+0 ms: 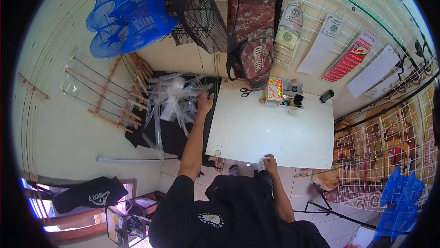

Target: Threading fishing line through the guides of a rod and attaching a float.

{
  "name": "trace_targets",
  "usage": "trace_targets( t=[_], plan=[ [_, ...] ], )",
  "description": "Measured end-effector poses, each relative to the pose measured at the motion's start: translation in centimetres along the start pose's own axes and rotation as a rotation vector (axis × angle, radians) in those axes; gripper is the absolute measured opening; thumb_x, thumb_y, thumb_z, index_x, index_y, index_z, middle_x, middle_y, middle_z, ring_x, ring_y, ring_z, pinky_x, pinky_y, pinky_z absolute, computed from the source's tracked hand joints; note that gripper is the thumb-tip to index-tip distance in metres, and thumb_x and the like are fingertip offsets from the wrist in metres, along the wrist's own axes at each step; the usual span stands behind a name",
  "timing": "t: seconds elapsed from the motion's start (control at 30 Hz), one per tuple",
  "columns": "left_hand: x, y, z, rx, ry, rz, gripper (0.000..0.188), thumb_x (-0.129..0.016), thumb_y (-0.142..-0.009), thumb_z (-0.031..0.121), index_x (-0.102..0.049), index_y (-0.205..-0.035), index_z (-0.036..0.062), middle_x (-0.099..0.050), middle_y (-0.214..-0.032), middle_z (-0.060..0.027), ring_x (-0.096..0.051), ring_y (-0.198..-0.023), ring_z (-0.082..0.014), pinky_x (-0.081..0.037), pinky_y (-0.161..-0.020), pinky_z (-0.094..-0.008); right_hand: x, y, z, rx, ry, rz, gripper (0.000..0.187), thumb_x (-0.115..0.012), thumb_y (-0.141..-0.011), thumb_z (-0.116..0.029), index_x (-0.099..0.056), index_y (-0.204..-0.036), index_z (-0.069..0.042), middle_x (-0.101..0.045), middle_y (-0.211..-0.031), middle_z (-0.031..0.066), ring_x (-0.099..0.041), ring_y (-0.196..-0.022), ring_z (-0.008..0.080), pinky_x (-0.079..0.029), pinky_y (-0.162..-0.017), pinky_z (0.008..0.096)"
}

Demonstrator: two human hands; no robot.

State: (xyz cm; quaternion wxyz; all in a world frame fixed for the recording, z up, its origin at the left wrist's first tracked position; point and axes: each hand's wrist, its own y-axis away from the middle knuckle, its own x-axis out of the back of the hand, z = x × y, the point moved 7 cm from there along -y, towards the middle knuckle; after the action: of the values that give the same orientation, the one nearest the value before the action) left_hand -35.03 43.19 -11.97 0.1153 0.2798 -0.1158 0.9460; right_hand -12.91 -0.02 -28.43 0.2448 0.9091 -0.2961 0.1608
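My left hand (205,102) reaches out beside the left edge of the white tabletop (238,128). Its fingers are stretched and apart, next to a heap of crumpled clear plastic bags (176,92) on a black cloth-like surface (172,128). Any touch on the plastic cannot be made out. At the table's front edge, my right hand (270,161) has its fingers bent together over a tiny pale thing, too small to name. Toward the back of the tabletop lie black scissors (251,92) and a small wooden spool (262,100).
A compartment box (297,86) of bright beads and small black items stands at the back, with a black cylinder (327,95) to its right. Wooden-handled rods (133,94), blue nets (133,14) and a camouflage bag (253,60) hang around. Wire grids (385,147) line the right.
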Motion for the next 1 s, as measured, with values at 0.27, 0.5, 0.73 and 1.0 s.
trace_targets(
  t=[0.27,0.5,0.73,1.0],
  plan=[
    [0.3,1.4,2.6,0.01,0.05,0.07,0.025,-0.051,-0.097,0.022,-0.062,-0.097,-0.0005,-0.069,-0.081,-0.0171,-0.068,-0.078,-0.0323,-0.051,-0.073,-0.0414,0.6,-0.6,0.4,0.226,0.085,0.121,0.028,-0.067,-0.082,-0.013,-0.059,-0.107,-0.002,-0.065,-0.069,0.0126,-0.06,-0.055,0.0173,-0.047,-0.048,0.0321],
    [2.1,3.8,0.1,-0.015,0.105,0.105,0.029,-0.048,-0.101,0.024,-0.062,-0.094,-0.0007,-0.063,-0.07,-0.0089,-0.064,-0.061,-0.015,-0.052,-0.057,-0.0283,0.4,-1.8,0.9,0.128,0.068,0.04,0.024,-0.067,-0.082,-0.014,-0.059,-0.102,-0.004,-0.063,-0.07,0.0124,-0.061,-0.054,0.0193,-0.05,-0.046,0.0337],
    [3.7,6.8,2.1,-0.026,0.254,0.034,0.027,-0.048,-0.101,0.021,-0.063,-0.102,-0.002,-0.059,-0.069,-0.0095,-0.059,-0.058,-0.0154,-0.052,-0.056,-0.0288,0.8,-1.2,0.0,-0.078,0.021,-0.078,0.022,-0.063,-0.084,-0.016,-0.058,-0.102,-0.005,-0.064,-0.077,0.0124,-0.063,-0.06,0.0193,-0.053,-0.046,0.0322],
    [5.9,12.0,0.7,-0.038,0.258,0.086,0.026,-0.05,-0.1,0.019,-0.064,-0.102,-0.0029,-0.067,-0.081,-0.0124,-0.067,-0.068,-0.0155,-0.052,-0.064,-0.0276,0.8,-1.1,-0.8,0.002,-0.026,-0.066,0.02,-0.065,-0.083,-0.013,-0.061,-0.099,-0.003,-0.064,-0.068,0.0131,-0.061,-0.053,0.0193,-0.049,-0.048,0.0341]
  ],
)
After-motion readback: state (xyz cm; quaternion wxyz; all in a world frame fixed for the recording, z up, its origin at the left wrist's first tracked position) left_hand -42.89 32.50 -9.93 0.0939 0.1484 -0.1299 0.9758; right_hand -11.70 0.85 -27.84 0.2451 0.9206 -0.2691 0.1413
